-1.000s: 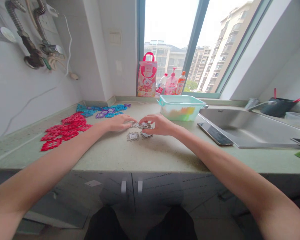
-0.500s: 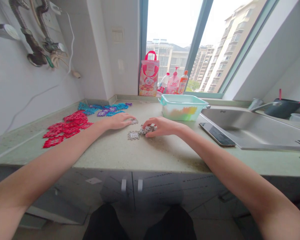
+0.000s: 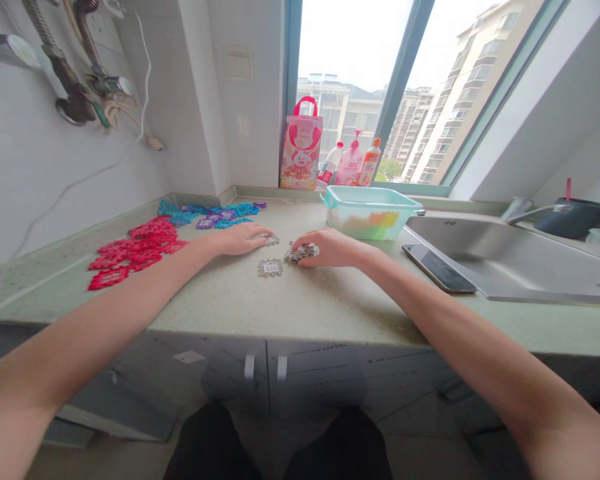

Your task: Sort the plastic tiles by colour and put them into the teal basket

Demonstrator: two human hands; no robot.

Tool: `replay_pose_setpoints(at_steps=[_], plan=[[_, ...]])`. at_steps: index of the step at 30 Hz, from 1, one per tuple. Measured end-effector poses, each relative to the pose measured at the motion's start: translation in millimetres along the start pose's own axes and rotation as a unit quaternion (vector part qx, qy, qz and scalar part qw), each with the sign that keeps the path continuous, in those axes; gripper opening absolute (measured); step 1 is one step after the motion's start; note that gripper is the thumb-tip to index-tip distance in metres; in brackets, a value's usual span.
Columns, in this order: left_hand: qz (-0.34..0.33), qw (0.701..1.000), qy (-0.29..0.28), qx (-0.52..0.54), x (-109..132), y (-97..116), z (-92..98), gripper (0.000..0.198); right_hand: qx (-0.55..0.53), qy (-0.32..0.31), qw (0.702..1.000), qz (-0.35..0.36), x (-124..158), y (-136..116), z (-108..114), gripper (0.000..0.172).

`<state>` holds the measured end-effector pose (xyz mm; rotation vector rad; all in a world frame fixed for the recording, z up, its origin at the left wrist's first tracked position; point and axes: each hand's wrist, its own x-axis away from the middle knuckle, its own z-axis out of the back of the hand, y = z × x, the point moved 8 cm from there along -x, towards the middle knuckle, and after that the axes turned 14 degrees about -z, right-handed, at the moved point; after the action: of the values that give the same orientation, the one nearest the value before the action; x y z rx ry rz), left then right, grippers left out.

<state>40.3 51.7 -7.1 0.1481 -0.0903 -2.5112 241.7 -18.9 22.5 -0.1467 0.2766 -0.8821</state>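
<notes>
Clearly, the work is in the middle of the pale countertop (image 3: pixel 280 307), where both of the person's hands are busy with lacy gray pieces. On the right, the right hand (image 3: pixel 336 247) curls its thumb and fingers around a small gray stack (image 3: pixel 300 252), clamped on its edges; whether the stack is lifted or resting cannot be told. To the left and a little farther, the left hand (image 3: pixel 244 239) lies palm down with its fingertips at a small gray piece (image 3: pixel 272 239), and it cannot be told whether they pinch it or only touch it. Between the hands, on the near side, a single gray piece (image 3: pixel 271 267) lies flat, just beside the stack. Farther left spreads an overlapping heap of red pieces (image 3: pixel 137 247), with blue pieces (image 3: pixel 179 216) and purple pieces (image 3: pixel 221 216) mixed beyond it. Right of the stack, on the far side, stands a turquoise container (image 3: pixel 363 221); a dark phone (image 3: pixel 437 268) lies nearer, against the left edge of the steel sink (image 3: pixel 505 260).
</notes>
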Motion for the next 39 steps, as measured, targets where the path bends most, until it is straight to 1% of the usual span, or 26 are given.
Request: replay_pose_setpoints(at_steps=[5, 8, 10, 13, 16, 19, 22, 26, 30, 33, 36, 39], plan=[[0.009, 1.0, -0.005, -0.002, 1, 0, -0.1, 0.067, -0.005, 0.033, 0.999, 0.015, 1, -9, 1, 0.033], [0.011, 1.0, -0.005, -0.003, 0, -1, -1.7, 0.068, -0.042, 0.074, 0.996, 0.035, 2, -21, 2, 0.035], [0.016, 1.0, -0.003, -0.007, -1, -3, -3.2, 0.069, -0.066, 0.087, 0.992, 0.056, 2, -32, -2, 0.035], [0.021, 1.0, 0.002, -0.011, -4, -5, -5.2, 0.07, -0.082, 0.054, 0.991, 0.088, -1, -47, -18, 0.034], [0.019, 1.0, 0.007, -0.012, -6, -5, -6.6, 0.071, -0.087, 0.014, 0.992, 0.086, -5, -50, -30, 0.034], [0.019, 1.0, 0.008, -0.013, -6, -5, -7.1, 0.07, -0.078, 0.006, 0.995, 0.062, -7, -46, -30, 0.034], [0.022, 1.0, 0.005, -0.014, -5, -5, -6.9, 0.07, -0.066, 0.014, 0.997, 0.046, -4, -44, -25, 0.031], [0.022, 1.0, 0.004, -0.008, -3, -4, -5.3, 0.071, -0.061, 0.037, 0.996, 0.058, -1, -41, -17, 0.032], [0.0, 1.0, 0.01, 0.011, -2, 4, -2.3, 0.07, -0.061, 0.117, 0.99, 0.039, -2, -20, 0, 0.033], [-0.022, 0.999, 0.019, 0.032, -3, 20, -0.8, 0.07, -0.072, 0.18, 0.981, 0.016, -1, 1, 13, 0.028], [-0.054, 0.997, 0.018, 0.043, -8, 40, -2.2, 0.07, -0.076, 0.22, 0.972, -0.017, 0, 15, 21, 0.026], [-0.049, 0.998, 0.012, 0.048, -12, 47, -5.2, 0.082, -0.077, 0.237, 0.968, -0.043, -1, 19, 21, 0.028]])
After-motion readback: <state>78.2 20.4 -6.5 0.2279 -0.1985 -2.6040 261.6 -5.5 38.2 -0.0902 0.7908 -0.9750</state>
